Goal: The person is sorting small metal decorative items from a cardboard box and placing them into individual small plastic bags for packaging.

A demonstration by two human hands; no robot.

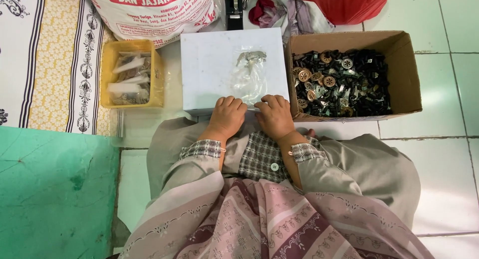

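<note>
A small clear plastic bag [248,75] with a few grey metal parts at its top lies on a white box lid [209,64] in front of me. My left hand [227,117] and my right hand [274,115] rest side by side on the lid's near edge. Both have the fingers curled, and they pinch the bag's lower end between them.
A cardboard box [406,74] of several black and tan small parts stands to the right. A yellow tub [106,74] of filled little bags stands to the left. A white sack [154,12], a black tool [233,9], cloth and a red bag [349,4] lie behind.
</note>
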